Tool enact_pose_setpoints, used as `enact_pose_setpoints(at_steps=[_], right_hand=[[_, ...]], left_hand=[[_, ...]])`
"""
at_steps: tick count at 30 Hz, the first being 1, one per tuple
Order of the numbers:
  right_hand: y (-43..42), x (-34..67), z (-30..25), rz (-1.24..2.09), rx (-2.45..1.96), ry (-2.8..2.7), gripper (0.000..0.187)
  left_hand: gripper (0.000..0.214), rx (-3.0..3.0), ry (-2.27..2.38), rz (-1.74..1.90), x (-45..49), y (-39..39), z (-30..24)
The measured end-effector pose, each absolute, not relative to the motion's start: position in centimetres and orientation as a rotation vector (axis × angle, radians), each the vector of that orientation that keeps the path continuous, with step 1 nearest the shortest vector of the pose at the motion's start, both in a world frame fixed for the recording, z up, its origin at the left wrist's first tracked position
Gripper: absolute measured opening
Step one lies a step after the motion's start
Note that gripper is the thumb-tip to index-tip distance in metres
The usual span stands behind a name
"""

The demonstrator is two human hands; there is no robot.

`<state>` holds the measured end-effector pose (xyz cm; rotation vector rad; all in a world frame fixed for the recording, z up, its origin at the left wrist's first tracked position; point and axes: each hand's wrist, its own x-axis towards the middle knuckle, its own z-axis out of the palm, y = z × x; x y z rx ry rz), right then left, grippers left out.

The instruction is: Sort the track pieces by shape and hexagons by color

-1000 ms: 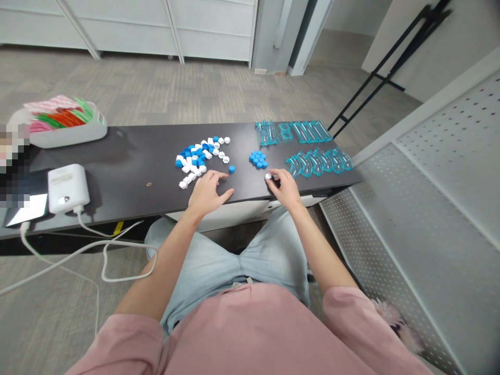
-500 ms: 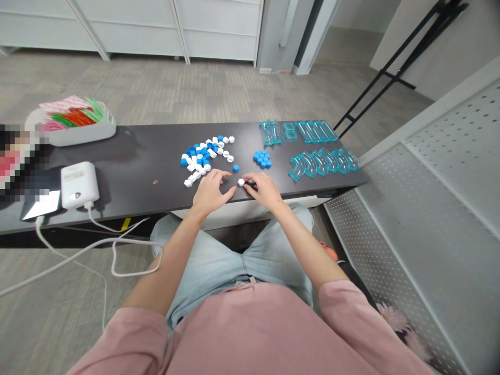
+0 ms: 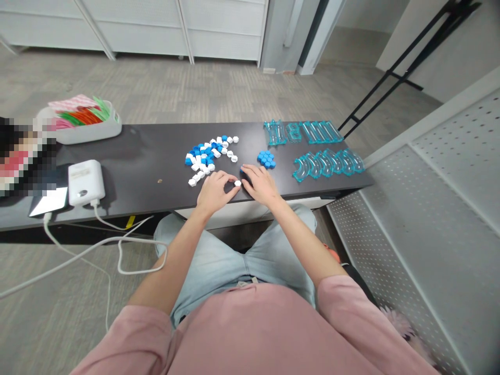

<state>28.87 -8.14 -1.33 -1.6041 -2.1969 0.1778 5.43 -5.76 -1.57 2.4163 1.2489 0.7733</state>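
Note:
Both of my hands rest on the black table (image 3: 148,156) near its front edge. A single white hexagon piece (image 3: 237,183) lies on the table between them, touching the thumb tips. My left hand (image 3: 215,191) lies loosely on the table with fingers slightly bent and nothing in it. My right hand (image 3: 261,184) lies flat, its fingers stretched toward a single blue hexagon piece (image 3: 242,169). Just beyond my left hand is a mixed pile of blue and white hexagon pieces (image 3: 209,152). A tidy cluster of blue hexagons (image 3: 266,159) sits beyond my right hand.
Clear blue track pieces lie in a straight row (image 3: 308,131) and a curved row (image 3: 330,161) at the table's right end. A white charger box (image 3: 86,181) with cables and a white tray of coloured sticks (image 3: 84,119) are on the left. A perforated metal panel (image 3: 429,219) stands to the right.
My right hand carried the white hexagon piece left from near the curved track pieces to beside my left hand, then flattened out. The left hand hardly moved.

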Motion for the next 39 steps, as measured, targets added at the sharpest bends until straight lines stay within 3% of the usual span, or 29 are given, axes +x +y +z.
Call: enact_pose_setpoints(at_steps=[12, 39], right_hand=[[-10.0, 34.3, -1.7, 0.046, -1.768, -2.045, 0.056], [-10.2, 34.2, -1.9, 0.072, -1.709, -2.058, 0.059]], left_hand=[[0.015, 2.378, 1.245, 0.767, 5.5, -5.8, -1.4], [0.015, 2.373, 1.264, 0.768, 5.6, -5.9, -1.2]])
